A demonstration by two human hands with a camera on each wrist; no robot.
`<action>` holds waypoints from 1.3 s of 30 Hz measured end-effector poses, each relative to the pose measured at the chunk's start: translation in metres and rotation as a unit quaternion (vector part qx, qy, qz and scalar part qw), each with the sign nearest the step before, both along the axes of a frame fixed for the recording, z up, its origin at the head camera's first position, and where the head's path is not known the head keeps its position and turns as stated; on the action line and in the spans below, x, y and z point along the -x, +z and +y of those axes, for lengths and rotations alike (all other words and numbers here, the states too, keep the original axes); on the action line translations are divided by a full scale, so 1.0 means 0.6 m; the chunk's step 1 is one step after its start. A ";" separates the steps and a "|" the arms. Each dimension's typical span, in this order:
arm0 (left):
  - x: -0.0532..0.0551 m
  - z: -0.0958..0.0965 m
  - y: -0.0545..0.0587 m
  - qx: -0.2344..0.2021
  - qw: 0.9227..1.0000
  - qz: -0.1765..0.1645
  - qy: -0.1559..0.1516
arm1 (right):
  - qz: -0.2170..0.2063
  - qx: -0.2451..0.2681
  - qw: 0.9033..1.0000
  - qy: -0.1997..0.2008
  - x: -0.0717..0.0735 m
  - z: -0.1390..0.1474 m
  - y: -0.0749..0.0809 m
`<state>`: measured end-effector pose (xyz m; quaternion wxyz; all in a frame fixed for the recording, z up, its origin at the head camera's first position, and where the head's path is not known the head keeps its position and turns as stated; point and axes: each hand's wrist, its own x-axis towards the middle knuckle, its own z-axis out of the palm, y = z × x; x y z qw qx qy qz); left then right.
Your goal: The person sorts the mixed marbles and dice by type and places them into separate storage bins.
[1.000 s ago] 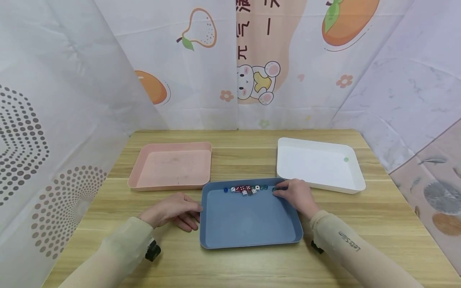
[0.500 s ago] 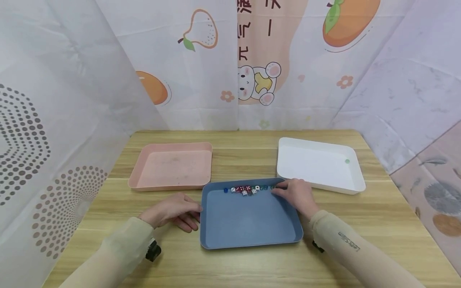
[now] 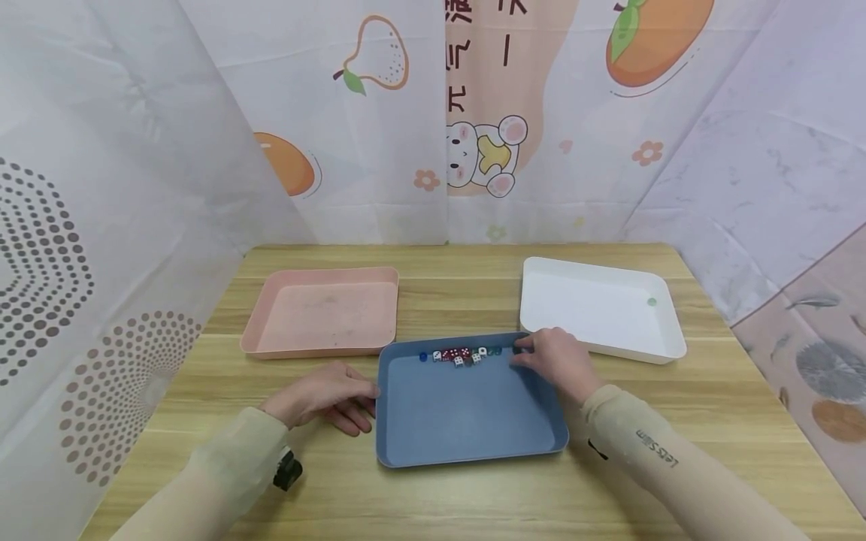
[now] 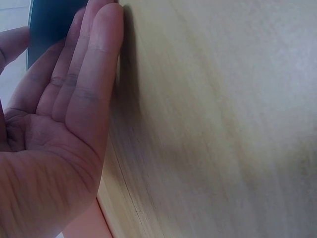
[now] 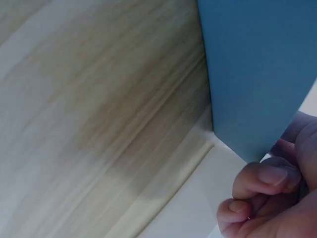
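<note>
In the head view, a blue tray (image 3: 473, 413) holds a row of small dice along its far wall: white dice (image 3: 458, 361), red dice (image 3: 455, 353), dark green dice (image 3: 498, 350) and one blue die (image 3: 423, 357). My right hand (image 3: 560, 361) reaches over the tray's far right corner. Its thumb and forefinger pinch a small dark green die, mostly hidden by the fingers. In the right wrist view its other fingers (image 5: 260, 178) are curled outside the tray wall. My left hand (image 3: 331, 394) lies at the tray's left side, fingers nearly straight, thumb near the rim.
A pink tray (image 3: 325, 349) stands at the back left of the wooden table (image 3: 460, 293). At the back right is a white tray (image 3: 588, 300) with a small pale green spot (image 3: 652, 302) inside. The blue tray's far right corner meets the white tray. Printed curtains surround the table.
My right hand has shifted slightly away from me and up at the corner. The green die by its fingertips is now mostly covered. My left hand stays where it was.
</note>
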<state>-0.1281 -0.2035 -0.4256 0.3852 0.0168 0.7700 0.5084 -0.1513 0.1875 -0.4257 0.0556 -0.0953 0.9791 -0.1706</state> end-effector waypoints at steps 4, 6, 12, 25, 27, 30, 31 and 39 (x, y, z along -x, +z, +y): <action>0.000 0.000 0.000 -0.002 1.000 0.001 -0.001 | -0.008 -0.001 1.000 0.005 0.004 0.002 0.000; 0.000 0.000 -0.001 -0.002 1.000 0.002 -0.001 | -0.009 -0.001 1.000 0.007 0.005 0.004 0.000; 0.000 0.001 -0.001 -0.001 1.000 0.003 -0.001 | 0.003 -0.007 1.000 0.013 0.002 0.009 -0.003; 0.000 0.003 0.000 0.005 1.000 0.002 -0.001 | 0.014 0.003 0.999 0.036 0.000 0.016 -0.004; 0.000 0.003 0.001 0.005 1.000 0.002 -0.001 | 0.000 0.019 0.999 0.038 0.002 0.019 -0.001; 0.000 0.003 0.001 0.005 1.000 0.001 0.000 | -0.025 0.047 0.998 0.038 0.005 0.024 0.003; 0.000 0.004 0.001 0.005 1.000 0.002 -0.001 | -0.032 0.056 0.997 0.038 0.006 0.026 0.005; 0.001 0.003 0.000 0.007 1.000 0.001 -0.002 | -0.081 0.131 0.987 0.036 0.014 0.051 0.017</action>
